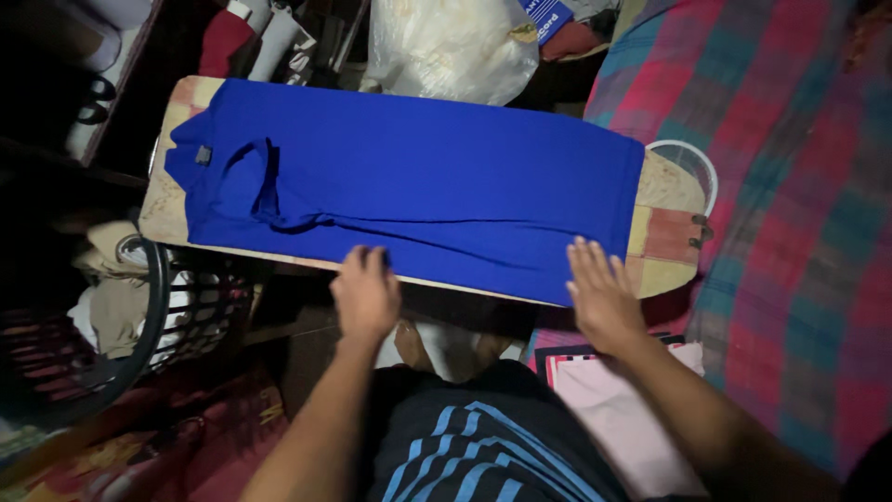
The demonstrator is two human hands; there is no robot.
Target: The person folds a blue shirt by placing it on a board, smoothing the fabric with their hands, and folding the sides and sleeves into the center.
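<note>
Two hands rest on our blue shirt [409, 191], which lies folded on the ironing board [664, 246]. Our left hand [364, 296] curls on the near edge, its grip partly closed on cloth. Our right hand [602, 296] lies flat and open. A hard tug could slide the shirt off. Beside us, the dark basket [153, 307] holds pale clothes [111, 307].
</note>
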